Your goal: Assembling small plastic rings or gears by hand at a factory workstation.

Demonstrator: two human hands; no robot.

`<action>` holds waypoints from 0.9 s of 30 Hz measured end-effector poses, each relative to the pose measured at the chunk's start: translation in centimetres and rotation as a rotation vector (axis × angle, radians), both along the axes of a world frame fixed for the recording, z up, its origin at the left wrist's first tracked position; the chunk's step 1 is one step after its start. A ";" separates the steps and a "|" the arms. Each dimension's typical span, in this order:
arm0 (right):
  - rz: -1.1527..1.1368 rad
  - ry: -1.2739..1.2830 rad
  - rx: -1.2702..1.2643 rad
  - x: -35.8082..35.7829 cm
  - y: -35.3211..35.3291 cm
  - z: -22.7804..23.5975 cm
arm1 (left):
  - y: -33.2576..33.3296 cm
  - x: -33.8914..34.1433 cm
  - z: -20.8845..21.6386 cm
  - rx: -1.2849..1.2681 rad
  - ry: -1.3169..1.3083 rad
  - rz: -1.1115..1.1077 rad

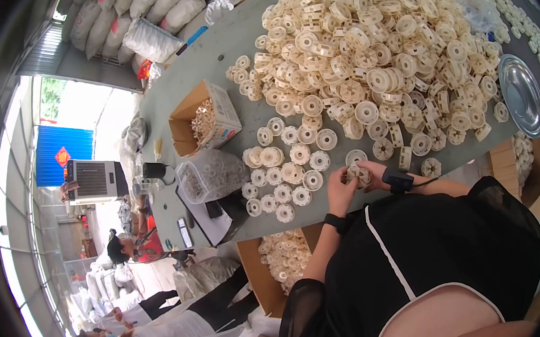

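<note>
Near the table's front edge, my left hand [341,191] and my right hand [374,173] come together around a round cream plastic wheel-like part [358,175]. The fingers of both are closed on it; its far side is partly covered by them. Just beyond lies another cream ring part [356,157] on the grey table [255,119]. To the left of my hands, several similar round parts [283,194] are spread flat in loose rows. A large heap of the same cream parts [362,42] fills the table ahead.
Left on the table stand a cardboard box [191,121] of small pieces, a clear plastic tub [209,176] and a phone [185,232]. A metal bowl [522,96] sits at right. Below the edge are boxes of parts [285,261]. Other people [168,321] are at left.
</note>
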State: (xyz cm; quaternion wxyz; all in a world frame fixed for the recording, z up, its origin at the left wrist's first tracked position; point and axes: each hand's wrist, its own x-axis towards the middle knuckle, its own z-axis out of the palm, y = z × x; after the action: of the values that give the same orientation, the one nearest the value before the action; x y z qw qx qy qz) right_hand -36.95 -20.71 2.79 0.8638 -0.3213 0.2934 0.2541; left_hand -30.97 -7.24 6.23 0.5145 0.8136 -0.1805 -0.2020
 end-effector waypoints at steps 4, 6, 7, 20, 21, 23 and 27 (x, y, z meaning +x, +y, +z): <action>-0.084 0.023 -0.010 0.2 0.7 -0.3 | 0.4 0.1 -0.1 0.033 0.041 0.008; -0.131 0.058 -0.053 0.2 0.8 -0.5 | 0.1 -0.4 0.3 0.126 -0.057 -0.012; -0.116 0.053 -0.003 0.0 0.4 -1.1 | 0.0 -0.5 0.3 0.220 -0.148 -0.044; 0.028 0.071 0.050 0.8 0.8 -0.4 | 1.2 0.1 -2.2 -0.027 0.183 0.030; 0.055 0.094 -0.010 0.7 0.9 -0.6 | 1.2 0.1 -2.5 -0.008 0.049 -0.015; 0.036 0.118 -0.043 0.7 1.2 -1.0 | 1.3 0.2 -3.2 -0.027 0.074 -0.006; -0.076 0.135 -0.197 0.8 1.0 -0.6 | 0.2 -0.2 -0.4 0.028 0.061 0.017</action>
State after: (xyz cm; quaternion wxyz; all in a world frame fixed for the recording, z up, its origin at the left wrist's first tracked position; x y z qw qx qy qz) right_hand -36.10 -19.68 2.24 0.8155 -0.3754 0.3863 0.2119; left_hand -31.13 -7.06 5.86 0.5099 0.8157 -0.1549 -0.2248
